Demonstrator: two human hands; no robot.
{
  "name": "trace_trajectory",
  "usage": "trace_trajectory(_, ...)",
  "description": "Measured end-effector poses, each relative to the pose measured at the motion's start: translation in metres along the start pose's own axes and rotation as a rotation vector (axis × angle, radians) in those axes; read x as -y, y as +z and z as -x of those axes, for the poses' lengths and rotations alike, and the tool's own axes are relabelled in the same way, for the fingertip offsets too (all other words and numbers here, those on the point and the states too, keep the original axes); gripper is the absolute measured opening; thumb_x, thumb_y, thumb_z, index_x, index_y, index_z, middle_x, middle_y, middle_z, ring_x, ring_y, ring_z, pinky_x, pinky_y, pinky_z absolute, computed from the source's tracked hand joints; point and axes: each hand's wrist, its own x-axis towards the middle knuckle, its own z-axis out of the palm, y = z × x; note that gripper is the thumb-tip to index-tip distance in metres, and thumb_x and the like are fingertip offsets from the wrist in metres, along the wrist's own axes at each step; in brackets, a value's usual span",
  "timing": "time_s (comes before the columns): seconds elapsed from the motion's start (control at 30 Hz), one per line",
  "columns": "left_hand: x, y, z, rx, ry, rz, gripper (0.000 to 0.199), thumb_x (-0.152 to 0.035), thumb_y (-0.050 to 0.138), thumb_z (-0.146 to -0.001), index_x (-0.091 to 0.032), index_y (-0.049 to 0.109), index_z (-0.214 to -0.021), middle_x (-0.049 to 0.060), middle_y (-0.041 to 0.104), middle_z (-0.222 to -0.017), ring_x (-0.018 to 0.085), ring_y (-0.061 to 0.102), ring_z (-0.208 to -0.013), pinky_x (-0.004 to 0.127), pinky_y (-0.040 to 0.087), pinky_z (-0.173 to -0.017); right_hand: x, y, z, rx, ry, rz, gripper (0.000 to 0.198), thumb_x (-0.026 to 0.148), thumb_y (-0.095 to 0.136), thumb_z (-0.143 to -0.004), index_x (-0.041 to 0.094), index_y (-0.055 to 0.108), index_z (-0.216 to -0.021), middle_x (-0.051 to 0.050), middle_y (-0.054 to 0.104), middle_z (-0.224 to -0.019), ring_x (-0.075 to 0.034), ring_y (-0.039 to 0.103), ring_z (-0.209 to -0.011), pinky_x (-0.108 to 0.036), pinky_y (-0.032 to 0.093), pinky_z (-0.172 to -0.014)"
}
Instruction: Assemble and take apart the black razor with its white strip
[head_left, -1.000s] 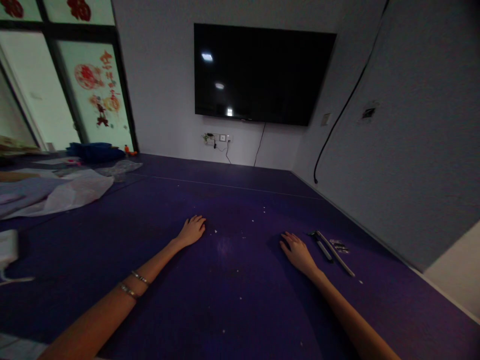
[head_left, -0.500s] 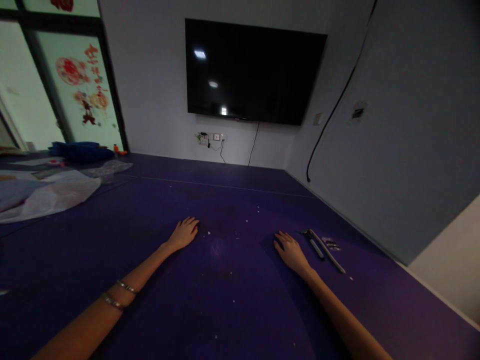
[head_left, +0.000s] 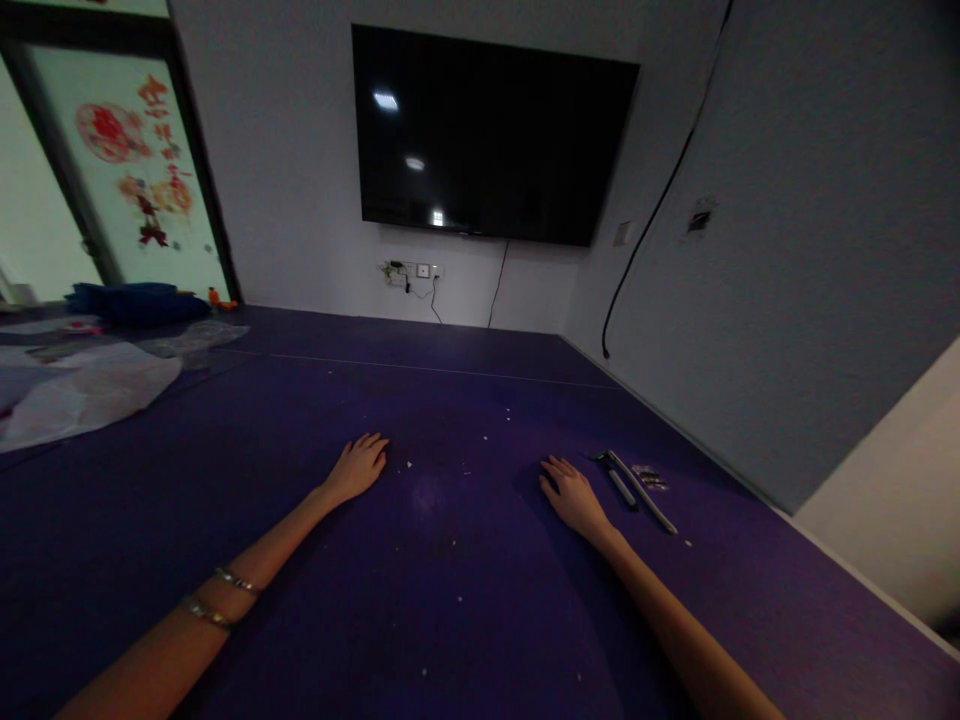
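My left hand lies palm down on the purple tabletop, its fingers stretched out and holding nothing. Two bracelets circle that wrist. To the right, my right hand also rests flat on the surface with fingers extended and nothing in it. Just beyond its right side lies a long, thin, pale tool with a dark tip at its far end. Beside that is a shorter grey and black stick-like piece. A small clear packet with dark contents is to their right.
White scraps dot the tabletop between my hands. At the left lie white plastic sheeting and a dark blue cloth bundle. A television hangs on the far wall, and a black cable runs down the right wall.
The whole view has shifted slightly, so everything appears a little further left. Both hands stay flat on the tabletop, and the tools lie where they were.
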Motion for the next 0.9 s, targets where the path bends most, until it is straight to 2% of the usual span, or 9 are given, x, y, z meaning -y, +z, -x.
trace_trajectory(0.23, -0.003, -0.003, 0.001, -0.001, -0.003, -0.015, 0.047, -0.032, 0.027, -0.086, -0.015, 0.049, -0.124, 0.011, 0.044, -0.134, 0.027, 0.034, -0.127, 0.047, 0.028, -0.101, -0.002, -0.001, -0.001, -0.068, -0.036, -0.074, 0.043, 0.034, 0.041, -0.085, 0.012, 0.058, -0.117, -0.013, 0.051, -0.127, -0.025, 0.042, -0.122, -0.038, 0.031, -0.1)
trace_trajectory(0.33, -0.004, -0.004, 0.001, -0.01, 0.001, -0.024, 0.046, -0.031, 0.027, -0.086, -0.016, 0.05, -0.123, 0.011, 0.044, -0.134, 0.026, 0.035, -0.126, 0.046, 0.029, -0.1, -0.018, -0.021, -0.005, -0.217, -0.043, -0.138, 0.037, 0.028, 0.042, -0.083, 0.012, 0.063, -0.11, -0.013, 0.058, -0.119, -0.023, 0.049, -0.115, -0.036, 0.035, -0.097)
trace_trajectory(0.4, -0.003, -0.004, 0.0, -0.014, 0.001, -0.027, 0.046, -0.031, 0.028, -0.086, -0.015, 0.05, -0.123, 0.011, 0.045, -0.133, 0.027, 0.036, -0.126, 0.045, 0.03, -0.1, -0.037, -0.041, -0.006, -0.356, 0.068, -0.156, 0.037, 0.025, 0.041, -0.082, 0.013, 0.063, -0.108, -0.012, 0.062, -0.114, -0.022, 0.055, -0.107, -0.033, 0.039, -0.092)
trace_trajectory(0.43, -0.003, -0.003, 0.0, -0.014, 0.003, -0.03, 0.046, -0.031, 0.028, -0.086, -0.015, 0.05, -0.123, 0.011, 0.045, -0.133, 0.027, 0.035, -0.126, 0.045, 0.03, -0.1, -0.048, -0.051, -0.005, -0.365, 0.145, -0.15, 0.036, 0.023, 0.042, -0.081, 0.013, 0.064, -0.107, -0.012, 0.064, -0.109, -0.022, 0.058, -0.1, -0.031, 0.042, -0.087)
trace_trajectory(0.5, -0.002, -0.002, -0.001, -0.014, 0.006, -0.032, 0.047, -0.032, 0.028, -0.086, -0.014, 0.05, -0.123, 0.011, 0.045, -0.134, 0.028, 0.035, -0.126, 0.045, 0.03, -0.1, -0.068, -0.069, -0.001, -0.309, 0.285, -0.128, 0.033, 0.023, 0.045, -0.079, 0.012, 0.068, -0.1, -0.013, 0.068, -0.099, -0.023, 0.063, -0.09, -0.027, 0.045, -0.077)
trace_trajectory(0.6, 0.0, 0.0, -0.002, -0.017, 0.004, -0.029, 0.047, -0.032, 0.028, -0.085, -0.015, 0.05, -0.123, 0.011, 0.044, -0.134, 0.028, 0.035, -0.126, 0.046, 0.029, -0.1, -0.09, -0.082, 0.009, -0.154, 0.384, -0.101, 0.028, 0.021, 0.05, -0.075, 0.012, 0.071, -0.09, -0.013, 0.07, -0.087, -0.023, 0.064, -0.082, -0.023, 0.044, -0.065)
trace_trajectory(0.7, 0.001, 0.0, -0.003, -0.018, 0.005, -0.024, 0.047, -0.033, 0.028, -0.085, -0.015, 0.049, -0.124, 0.01, 0.044, -0.134, 0.028, 0.036, -0.126, 0.046, 0.029, -0.1, -0.097, -0.081, 0.019, -0.077, 0.416, -0.072, 0.023, 0.019, 0.054, -0.071, 0.012, 0.072, -0.084, -0.012, 0.071, -0.08, -0.023, 0.065, -0.079, -0.021, 0.041, -0.059)
trace_trajectory(0.9, 0.002, 0.0, -0.003, -0.002, 0.006, -0.029, 0.048, -0.033, 0.027, -0.086, -0.014, 0.049, -0.124, 0.011, 0.043, -0.135, 0.027, 0.035, -0.126, 0.046, 0.029, -0.1, -0.092, -0.076, 0.023, -0.042, 0.427, -0.039, 0.024, 0.019, 0.054, -0.07, 0.013, 0.071, -0.085, -0.011, 0.07, -0.083, -0.022, 0.064, -0.08, -0.021, 0.039, -0.057)
